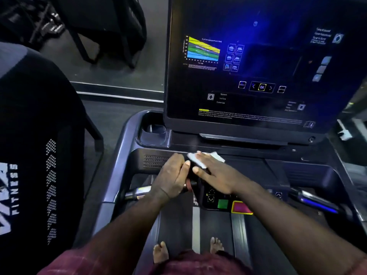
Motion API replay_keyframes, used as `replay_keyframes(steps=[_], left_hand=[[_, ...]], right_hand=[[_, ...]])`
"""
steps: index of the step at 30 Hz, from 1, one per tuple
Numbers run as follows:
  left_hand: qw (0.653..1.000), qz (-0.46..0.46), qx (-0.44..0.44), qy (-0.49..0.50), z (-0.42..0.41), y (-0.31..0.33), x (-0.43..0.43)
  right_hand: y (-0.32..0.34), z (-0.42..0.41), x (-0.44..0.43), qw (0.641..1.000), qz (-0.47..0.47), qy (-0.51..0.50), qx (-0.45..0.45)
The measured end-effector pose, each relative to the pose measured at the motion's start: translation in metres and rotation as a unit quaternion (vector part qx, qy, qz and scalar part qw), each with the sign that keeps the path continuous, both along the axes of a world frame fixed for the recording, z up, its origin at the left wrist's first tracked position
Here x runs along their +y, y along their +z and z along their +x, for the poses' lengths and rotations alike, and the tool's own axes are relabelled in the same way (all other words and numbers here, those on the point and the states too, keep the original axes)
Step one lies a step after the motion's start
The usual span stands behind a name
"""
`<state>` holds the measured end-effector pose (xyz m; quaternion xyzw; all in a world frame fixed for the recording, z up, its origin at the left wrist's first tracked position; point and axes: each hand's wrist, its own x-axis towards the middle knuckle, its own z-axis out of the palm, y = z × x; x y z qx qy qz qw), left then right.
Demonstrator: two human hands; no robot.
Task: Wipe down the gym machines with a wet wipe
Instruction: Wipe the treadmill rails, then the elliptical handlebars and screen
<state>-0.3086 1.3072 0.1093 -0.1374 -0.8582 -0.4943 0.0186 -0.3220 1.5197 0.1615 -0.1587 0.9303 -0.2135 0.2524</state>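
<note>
I stand barefoot on a treadmill belt, facing its dark console ledge and the lit blue screen. A white wet wipe lies on the ledge under the straight fingers of my right hand, which presses it flat against the surface. My left hand is curled round the inner end of the left metal handlebar, just left of the right hand. Part of the wipe is hidden beneath my fingers.
A green button and a red stop button sit on the control panel below my right wrist. A cup holder is at the console's left. A black machine marked FITNESS stands close on the left. The right handlebar is to the right.
</note>
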Motion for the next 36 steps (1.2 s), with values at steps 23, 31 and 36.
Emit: replay_keyframes(steps=[23,31,36], left_hand=[[0.965,-0.231,-0.026,-0.124,-0.009,0.001,0.008],[0.953,-0.282,0.051,-0.096,-0.03,0.018,0.028],[0.927,-0.339,0.005,-0.16,-0.039,0.037,0.084]], right_hand=[[0.024,0.057,0.065,0.957,0.22,-0.171,0.081],[0.029,0.077,-0.015,0.978,0.165,-0.098,0.086],[0.03,0.11,0.084,0.96,0.197,-0.116,0.16]])
